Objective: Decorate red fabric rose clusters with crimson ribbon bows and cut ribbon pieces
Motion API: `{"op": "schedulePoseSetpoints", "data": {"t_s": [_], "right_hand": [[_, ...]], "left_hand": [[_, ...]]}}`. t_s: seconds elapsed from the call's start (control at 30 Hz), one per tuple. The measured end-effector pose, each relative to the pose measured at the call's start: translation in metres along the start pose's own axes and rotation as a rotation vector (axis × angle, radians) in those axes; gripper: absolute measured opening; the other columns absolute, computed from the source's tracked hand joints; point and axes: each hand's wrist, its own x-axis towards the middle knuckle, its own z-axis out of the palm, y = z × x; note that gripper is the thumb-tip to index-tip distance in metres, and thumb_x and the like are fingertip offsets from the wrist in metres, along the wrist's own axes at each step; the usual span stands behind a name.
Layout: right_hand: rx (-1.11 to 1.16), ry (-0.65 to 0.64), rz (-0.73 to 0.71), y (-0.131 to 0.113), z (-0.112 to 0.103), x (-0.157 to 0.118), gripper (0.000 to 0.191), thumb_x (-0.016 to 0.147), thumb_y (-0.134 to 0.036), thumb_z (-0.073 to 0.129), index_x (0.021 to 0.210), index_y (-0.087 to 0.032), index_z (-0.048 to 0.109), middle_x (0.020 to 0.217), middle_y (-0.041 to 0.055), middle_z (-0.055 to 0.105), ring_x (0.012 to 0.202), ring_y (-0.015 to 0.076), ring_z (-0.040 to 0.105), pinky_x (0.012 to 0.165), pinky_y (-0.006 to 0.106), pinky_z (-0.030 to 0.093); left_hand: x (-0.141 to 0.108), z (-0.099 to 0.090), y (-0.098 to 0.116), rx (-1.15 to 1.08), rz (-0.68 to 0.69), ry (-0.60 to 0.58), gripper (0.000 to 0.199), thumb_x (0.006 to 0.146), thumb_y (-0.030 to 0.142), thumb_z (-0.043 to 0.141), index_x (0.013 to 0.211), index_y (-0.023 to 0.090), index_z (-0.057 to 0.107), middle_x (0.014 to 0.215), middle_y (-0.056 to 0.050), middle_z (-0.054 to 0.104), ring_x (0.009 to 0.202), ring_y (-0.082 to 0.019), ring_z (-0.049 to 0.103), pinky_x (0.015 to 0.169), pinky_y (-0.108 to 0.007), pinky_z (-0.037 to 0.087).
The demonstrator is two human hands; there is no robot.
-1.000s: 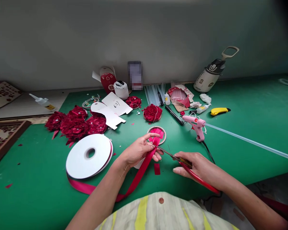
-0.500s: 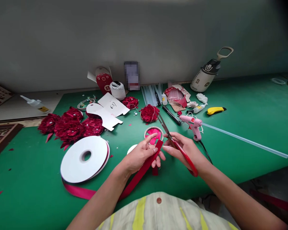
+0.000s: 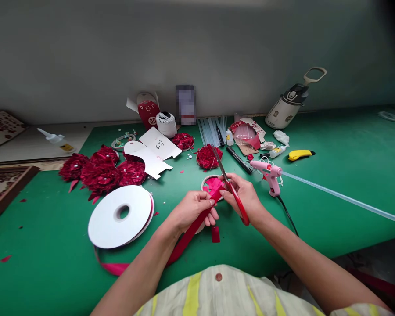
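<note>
My left hand (image 3: 195,210) pinches a red ribbon (image 3: 192,228) a short way behind its free end. From there the ribbon runs down past my forearm to a large white spool (image 3: 102,224). Red-handled scissors (image 3: 236,199) are in my right hand (image 3: 243,197), blades pointing up and away, while the thumb and finger of that hand touch the ribbon's end. Just beyond the hands sits a tape ring (image 3: 204,180) with pink-red pieces in it, partly hidden. Below my left fingers, a small cut piece of red ribbon (image 3: 215,235) lies on the green table.
Red fabric flowers (image 3: 102,173) and white card pieces (image 3: 154,145) lie left of centre; a single red flower (image 3: 210,156) is beyond the scissors. To the right are a pink glue gun (image 3: 268,173) with a long glue stick, a yellow cutter (image 3: 301,155) and a flask (image 3: 285,107).
My right hand has moved left to the ribbon's end, and its fingers now touch it. The scissors came along with it. The view has shifted slightly.
</note>
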Motion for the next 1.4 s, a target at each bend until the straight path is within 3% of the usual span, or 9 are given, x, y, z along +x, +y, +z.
{"op": "schedulePoseSetpoints", "data": {"t_s": [0.3, 0.5, 0.6, 0.73, 0.93, 1.07, 1.27, 1.4], "right_hand": [[-0.107, 0.071, -0.108, 0.005, -0.006, 0.012, 0.035, 0.072, -0.022, 0.055, 0.106, -0.016, 0.058, 0.065, -0.0030, 0.052, 0.057, 0.0113, 0.047, 0.055, 0.023, 0.041], [-0.209, 0.077, -0.010, 0.013, -0.014, 0.011, 0.036, 0.073, -0.026, 0.057, 0.107, -0.016, 0.059, 0.066, -0.0015, 0.056, 0.058, 0.0131, 0.050, 0.058, 0.025, 0.042], [-0.278, -0.022, 0.043, 0.010, -0.025, -0.004, 0.032, 0.076, -0.034, 0.059, 0.103, -0.017, 0.058, 0.064, -0.0028, 0.053, 0.058, 0.0129, 0.046, 0.056, 0.024, 0.039], [-0.417, -0.233, 0.122, 0.001, -0.051, -0.034, 0.030, 0.081, -0.048, 0.054, 0.095, -0.021, 0.057, 0.057, -0.0062, 0.040, 0.053, 0.0112, 0.035, 0.050, 0.023, 0.030], [-0.544, -0.470, 0.174, -0.007, -0.068, -0.057, 0.040, 0.084, -0.059, 0.046, 0.096, -0.022, 0.055, 0.060, -0.0057, 0.035, 0.055, 0.0113, 0.030, 0.051, 0.023, 0.026], [-0.540, -0.499, 0.173, -0.006, -0.063, -0.052, 0.041, 0.083, -0.060, 0.046, 0.094, -0.022, 0.055, 0.060, -0.0058, 0.033, 0.055, 0.0110, 0.027, 0.050, 0.023, 0.024], [-0.491, -0.479, 0.216, -0.014, -0.068, -0.052, 0.043, 0.085, -0.059, 0.045, 0.102, -0.021, 0.055, 0.064, -0.0048, 0.035, 0.058, 0.0114, 0.028, 0.053, 0.023, 0.026], [-0.496, -0.500, 0.199, -0.010, -0.066, -0.053, 0.042, 0.085, -0.059, 0.046, 0.100, -0.021, 0.056, 0.063, -0.0051, 0.035, 0.057, 0.0115, 0.028, 0.052, 0.023, 0.026]], "left_hand": [[0.006, 0.008, 0.026, 0.287, 0.117, 0.150, 0.017, 0.085, 0.026, 0.051, 0.075, 0.012, 0.056, 0.064, -0.008, 0.066, 0.052, -0.014, 0.062, 0.051, -0.023, 0.049], [0.016, 0.021, -0.003, -0.014, 0.102, 0.240, 0.015, 0.086, 0.026, 0.048, 0.078, 0.014, 0.051, 0.061, -0.007, 0.065, 0.048, -0.013, 0.060, 0.044, -0.020, 0.044], [0.017, 0.018, -0.017, -0.088, 0.081, 0.270, 0.017, 0.085, 0.030, 0.052, 0.086, 0.013, 0.053, 0.058, -0.005, 0.063, 0.044, -0.012, 0.057, 0.039, -0.018, 0.039], [0.013, 0.011, -0.016, -0.143, 0.101, 0.282, 0.020, 0.083, 0.032, 0.056, 0.088, 0.013, 0.053, 0.057, -0.003, 0.062, 0.041, -0.008, 0.052, 0.035, -0.014, 0.028], [0.010, 0.010, -0.012, -0.157, 0.096, 0.189, 0.021, 0.084, 0.034, 0.055, 0.081, 0.014, 0.051, 0.056, -0.004, 0.062, 0.037, -0.005, 0.046, 0.034, -0.015, 0.021], [0.009, 0.009, -0.011, -0.160, 0.082, 0.157, 0.019, 0.085, 0.033, 0.053, 0.083, 0.013, 0.052, 0.055, -0.003, 0.061, 0.037, -0.005, 0.045, 0.034, -0.015, 0.020], [0.008, 0.003, -0.008, -0.194, 0.136, 0.241, 0.018, 0.085, 0.032, 0.053, 0.083, 0.014, 0.051, 0.055, -0.001, 0.060, 0.039, -0.005, 0.046, 0.037, -0.015, 0.024], [0.009, 0.006, -0.008, -0.164, 0.081, 0.173, 0.019, 0.085, 0.033, 0.053, 0.082, 0.014, 0.051, 0.052, -0.001, 0.059, 0.036, -0.005, 0.044, 0.035, -0.015, 0.022]]}}
